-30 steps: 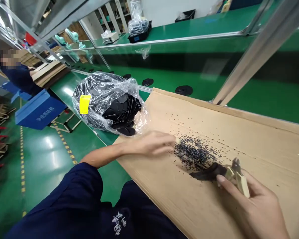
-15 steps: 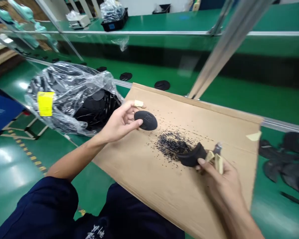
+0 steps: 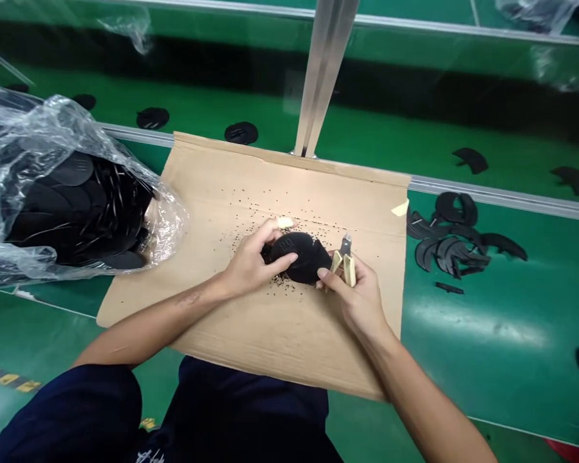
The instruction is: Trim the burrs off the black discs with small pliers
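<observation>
My left hand [image 3: 255, 257] is shut on a black rubber oval disc [image 3: 302, 257] above a cardboard sheet [image 3: 251, 173] lying across my lap. A beige wrap covers one fingertip of that hand. My right hand [image 3: 354, 292] grips small side cutters [image 3: 343, 260] with beige handles, their metal jaws pointing up, right at the disc's edge. Black crumbs [image 3: 289, 283] are scattered over the cardboard around both hands. Part of the disc's underside is hidden by my fingers.
A clear plastic bag [image 3: 72, 206] stuffed with black discs lies at the cardboard's left edge. Cut black pieces [image 3: 453, 241] lie heaped on the green bench at right. Several black discs [image 3: 241, 132] sit beyond a metal rail [image 3: 492, 196].
The view has turned right and down. My left hand has brought the disc to the middle, against the cutters. The curved black piece seen at the cutters earlier no longer shows.
</observation>
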A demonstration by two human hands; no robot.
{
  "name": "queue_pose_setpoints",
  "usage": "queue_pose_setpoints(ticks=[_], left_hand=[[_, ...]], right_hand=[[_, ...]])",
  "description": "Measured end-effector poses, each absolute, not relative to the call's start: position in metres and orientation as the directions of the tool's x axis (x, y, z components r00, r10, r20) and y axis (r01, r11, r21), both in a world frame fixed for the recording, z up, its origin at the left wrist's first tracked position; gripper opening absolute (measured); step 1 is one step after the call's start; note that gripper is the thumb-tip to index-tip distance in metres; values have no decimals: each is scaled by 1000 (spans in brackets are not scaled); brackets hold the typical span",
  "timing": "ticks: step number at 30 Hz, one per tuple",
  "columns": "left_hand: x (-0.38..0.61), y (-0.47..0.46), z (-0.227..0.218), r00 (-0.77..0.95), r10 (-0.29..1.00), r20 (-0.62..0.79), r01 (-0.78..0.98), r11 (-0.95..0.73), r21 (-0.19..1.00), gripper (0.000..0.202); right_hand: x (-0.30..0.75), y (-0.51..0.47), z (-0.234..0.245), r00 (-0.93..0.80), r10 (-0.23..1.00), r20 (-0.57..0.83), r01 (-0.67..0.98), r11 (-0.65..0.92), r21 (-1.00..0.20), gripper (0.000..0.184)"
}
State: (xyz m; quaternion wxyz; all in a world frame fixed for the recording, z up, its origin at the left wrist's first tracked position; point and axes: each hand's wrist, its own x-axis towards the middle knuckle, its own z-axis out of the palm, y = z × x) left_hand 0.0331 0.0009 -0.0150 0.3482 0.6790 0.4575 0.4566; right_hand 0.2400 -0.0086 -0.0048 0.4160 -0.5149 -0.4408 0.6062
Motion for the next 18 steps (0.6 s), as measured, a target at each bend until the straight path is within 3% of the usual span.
queue_pose_setpoints(ticks=[3,7,9,14,18], left_hand=[[33,0,-12,182,910,373,369,-415,832,28],[33,-1,-11,175,704,688,500,-665,554,32],[33,-1,-11,187,633,752,524,-711,468,33],[33,-1,-10,213,822,527,540,-549,638,25],[33,-2,-10,148,891,430,517,-440,734,22]], right_hand=[[239,-9,-2,-123,963,-241,-17,-244,-970,28],[236,-12,4,-103,973,-206,47,-202,-978,22],[235,-13,6,-107,974,-198,62,-193,-979,21],[234,-13,4,-124,969,-215,67,-208,-976,25],[234,-13,3,-123,971,-205,64,-199,-978,28]])
